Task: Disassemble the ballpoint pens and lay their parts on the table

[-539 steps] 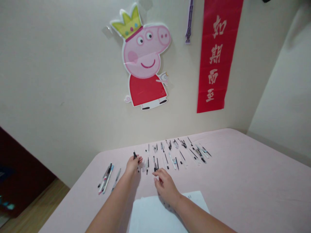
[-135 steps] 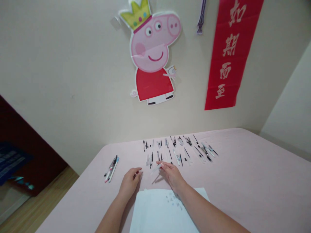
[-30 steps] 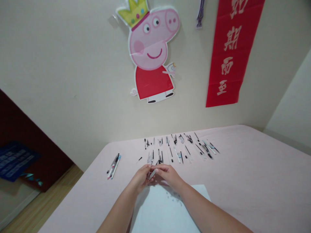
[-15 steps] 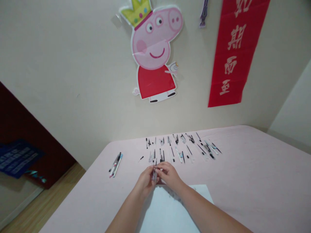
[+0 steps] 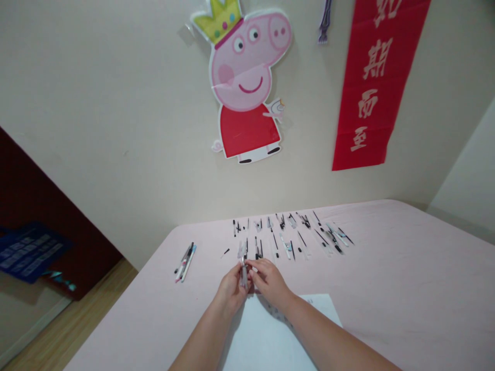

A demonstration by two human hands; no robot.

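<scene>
My left hand point(image 5: 229, 287) is closed around a clear pen barrel point(image 5: 244, 277), which points up and away from me. Right beside it, my right hand point(image 5: 269, 280) is closed, thumb and forefinger pinched together at the barrel's side; whatever sits in that pinch is too small to make out. Both hands are above the near edge of rows of taken-apart pens. Just beyond the fingers lie dark pen pieces point(image 5: 258, 248) and a clear barrel piece point(image 5: 240, 249). Below my wrists, a white printed sheet point(image 5: 270, 340) lies on the pink tablecloth point(image 5: 406, 288).
A small bundle of whole pens point(image 5: 186, 263) lies to the left, with a short black piece point(image 5: 225, 253) nearer the middle. More refills, caps and barrels point(image 5: 332, 239) spread to the right. The wall point(image 5: 154, 154) stands behind the table.
The clear barrel between my hands has tilted slightly left, and the dark thin piece that stood beside it no longer shows there. My hands have hardly moved.
</scene>
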